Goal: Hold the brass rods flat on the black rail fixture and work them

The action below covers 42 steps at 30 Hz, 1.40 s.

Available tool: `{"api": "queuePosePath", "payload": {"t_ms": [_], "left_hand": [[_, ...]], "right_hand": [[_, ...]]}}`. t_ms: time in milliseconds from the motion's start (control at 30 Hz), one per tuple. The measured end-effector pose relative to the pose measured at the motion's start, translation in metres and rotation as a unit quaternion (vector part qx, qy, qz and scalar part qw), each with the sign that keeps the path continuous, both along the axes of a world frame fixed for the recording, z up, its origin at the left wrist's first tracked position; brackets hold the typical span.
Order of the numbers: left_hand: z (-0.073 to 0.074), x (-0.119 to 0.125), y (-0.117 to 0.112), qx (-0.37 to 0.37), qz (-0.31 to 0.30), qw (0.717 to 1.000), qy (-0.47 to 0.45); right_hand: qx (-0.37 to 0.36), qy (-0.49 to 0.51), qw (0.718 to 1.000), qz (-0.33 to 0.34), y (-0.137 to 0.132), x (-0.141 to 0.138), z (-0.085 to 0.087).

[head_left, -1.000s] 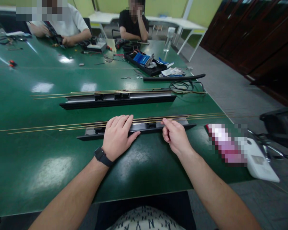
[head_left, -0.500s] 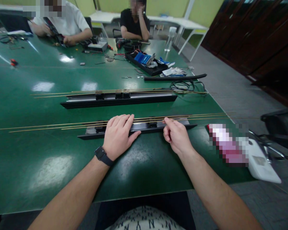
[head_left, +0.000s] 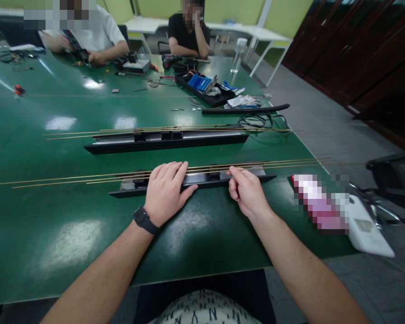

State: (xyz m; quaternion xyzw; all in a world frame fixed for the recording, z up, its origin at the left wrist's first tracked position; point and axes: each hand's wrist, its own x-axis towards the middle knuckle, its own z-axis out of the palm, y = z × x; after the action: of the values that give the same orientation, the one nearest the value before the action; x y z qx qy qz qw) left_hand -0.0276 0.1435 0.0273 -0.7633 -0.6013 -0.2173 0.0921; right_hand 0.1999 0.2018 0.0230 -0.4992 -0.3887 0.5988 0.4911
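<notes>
Across the table in front of me lies a long black channel [head_left: 212,182] with a silvery inside and black blocks in it. Several thin brass-coloured rods [head_left: 290,162] run lengthwise over it and stick out past both ends. My left hand [head_left: 167,191] rests palm down across the rods and channel, fingers stretched out and thumb apart along the near edge. Toward the channel's right end, my right hand [head_left: 246,189] is closed, its thumb and index finger pinched at a rod. The exact contact at those fingertips is partly hidden.
A similar channel [head_left: 168,145] with rods lies farther back. Beyond it are a black strip [head_left: 246,109], a coiled cable [head_left: 256,121] and a black tray [head_left: 219,100]. A white object [head_left: 371,231] overhangs the right edge. Two people sit across the table.
</notes>
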Motion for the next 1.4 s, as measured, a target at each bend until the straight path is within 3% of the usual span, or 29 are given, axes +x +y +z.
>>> {"api": "queuePosePath", "payload": {"t_ms": [1400], "left_hand": [[0.0006, -0.0004, 0.0, -0.003, -0.002, 1.0, -0.004]], "right_hand": [[-0.001, 0.003, 1.0, -0.012, -0.0011, -0.0003, 0.002]]}}
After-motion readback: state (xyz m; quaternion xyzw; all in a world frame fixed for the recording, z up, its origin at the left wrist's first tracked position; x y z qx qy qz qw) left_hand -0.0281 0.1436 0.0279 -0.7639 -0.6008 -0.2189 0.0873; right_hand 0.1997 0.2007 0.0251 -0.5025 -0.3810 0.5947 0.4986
